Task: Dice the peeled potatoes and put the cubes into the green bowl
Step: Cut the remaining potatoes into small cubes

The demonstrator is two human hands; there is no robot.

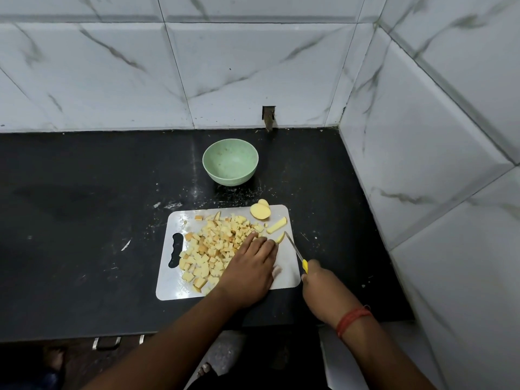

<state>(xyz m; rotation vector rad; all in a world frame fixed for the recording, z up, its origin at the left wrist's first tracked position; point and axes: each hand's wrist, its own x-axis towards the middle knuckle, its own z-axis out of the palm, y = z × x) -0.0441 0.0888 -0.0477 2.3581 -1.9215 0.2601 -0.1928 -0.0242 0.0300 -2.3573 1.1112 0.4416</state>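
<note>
— Pinning a potato slice under our left hand, fingers flat, we gripped the knife in our right hand, mid-dicing.
— Cubes crowded the cutting board; uncut pieces sat near its far edge. Next probably more cuts; the green bowl waited empty beyond, tabletop open between.
</note>
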